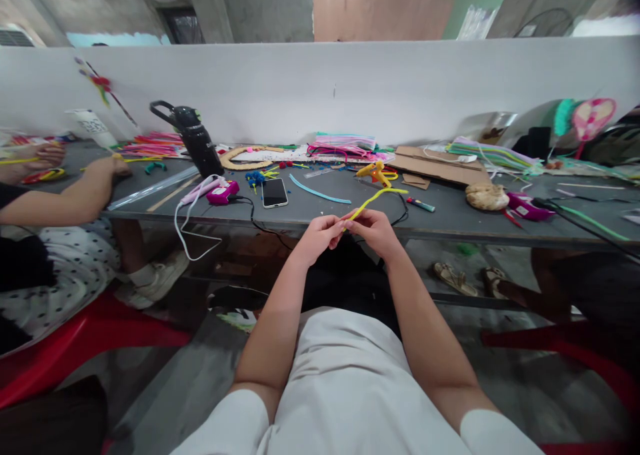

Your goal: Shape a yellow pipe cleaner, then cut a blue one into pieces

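A fuzzy yellow pipe cleaner (pixel 373 200) is pinched between my two hands just in front of the table edge. My left hand (pixel 323 234) closes on its near end, fingertips touching those of the other hand. With thumb and fingers, my right hand (pixel 373 228) grips it a little further along, and its free end curves up to the right over the table. Beyond my hands lie a light blue pipe cleaner (pixel 320 190), a yellow glue gun (pixel 376 173) and a small marker-like tube (pixel 421 204).
A phone (pixel 275 193), a black bottle (pixel 195 138) and a purple device (pixel 223 192) with cables stand left on the table (pixel 310 216). Cardboard (pixel 440 165) and pipe cleaner bundles (pixel 345 145) line the back. A co-worker's arm (pixel 85 192) rests at left.
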A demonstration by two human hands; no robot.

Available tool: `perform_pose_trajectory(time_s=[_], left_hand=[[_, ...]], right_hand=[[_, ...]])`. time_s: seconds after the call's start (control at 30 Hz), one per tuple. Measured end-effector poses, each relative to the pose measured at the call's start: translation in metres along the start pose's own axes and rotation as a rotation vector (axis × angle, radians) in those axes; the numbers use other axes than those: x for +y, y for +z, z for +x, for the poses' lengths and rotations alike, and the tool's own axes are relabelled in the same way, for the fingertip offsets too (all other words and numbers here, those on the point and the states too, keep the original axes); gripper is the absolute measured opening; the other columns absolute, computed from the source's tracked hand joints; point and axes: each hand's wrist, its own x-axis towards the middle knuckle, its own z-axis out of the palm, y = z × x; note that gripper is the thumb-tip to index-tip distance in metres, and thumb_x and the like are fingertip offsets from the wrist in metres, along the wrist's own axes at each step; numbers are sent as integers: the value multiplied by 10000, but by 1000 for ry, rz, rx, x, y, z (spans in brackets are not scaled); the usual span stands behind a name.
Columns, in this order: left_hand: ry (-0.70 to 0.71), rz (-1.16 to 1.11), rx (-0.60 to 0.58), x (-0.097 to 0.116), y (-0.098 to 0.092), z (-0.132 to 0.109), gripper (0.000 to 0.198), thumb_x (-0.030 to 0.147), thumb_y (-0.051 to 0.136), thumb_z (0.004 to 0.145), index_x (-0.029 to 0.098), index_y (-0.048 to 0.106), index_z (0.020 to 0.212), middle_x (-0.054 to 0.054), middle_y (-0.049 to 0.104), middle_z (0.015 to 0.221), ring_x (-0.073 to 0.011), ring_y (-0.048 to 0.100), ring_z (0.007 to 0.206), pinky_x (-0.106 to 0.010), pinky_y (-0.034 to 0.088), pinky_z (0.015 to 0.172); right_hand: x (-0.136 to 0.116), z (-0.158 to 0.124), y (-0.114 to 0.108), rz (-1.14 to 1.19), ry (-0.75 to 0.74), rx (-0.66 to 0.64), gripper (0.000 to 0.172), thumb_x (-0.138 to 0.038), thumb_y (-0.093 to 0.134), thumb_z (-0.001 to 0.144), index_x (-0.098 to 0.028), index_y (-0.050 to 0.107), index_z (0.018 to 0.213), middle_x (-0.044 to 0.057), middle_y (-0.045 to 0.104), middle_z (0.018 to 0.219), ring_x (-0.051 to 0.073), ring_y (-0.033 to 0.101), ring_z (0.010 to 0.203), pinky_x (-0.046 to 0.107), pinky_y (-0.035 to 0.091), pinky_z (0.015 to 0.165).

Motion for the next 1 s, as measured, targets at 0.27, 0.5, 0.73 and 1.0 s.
perform_pose_trajectory(time_s=[0.27,0.5,0.73,1.0], left_hand=[[-31,-93,19,2,1,-2,358,460,724,783,131,587,751,21,540,605,-63,487,494,-189,374,472],[-44,-139,-15,2,-1,-3,318,432,718,796,126,631,797,-2,597,648,-74,535,525,-195,414,514],[-26,-163,51,4,1,2,255,335,725,744,128,598,668,29,489,500,-54,412,423,-186,260,415],[-71,-181,22,8,-1,-3,314,426,709,775,118,661,810,-22,618,642,-82,535,532,-201,403,517]], right_hand=[[7,1,3,41,-11,54,240,-383,792,754,-196,781,904,18,699,760,133,596,681,257,482,634],[8,1,4,65,-4,109,278,-414,797,738,-192,777,904,27,707,777,141,606,694,266,491,643],[-1,0,9,-3,-59,143,261,-415,784,751,-185,778,874,25,707,770,136,605,672,268,500,640],[0,3,7,-1,-11,155,296,-453,773,758,-190,762,894,40,727,821,178,669,751,303,547,699]])
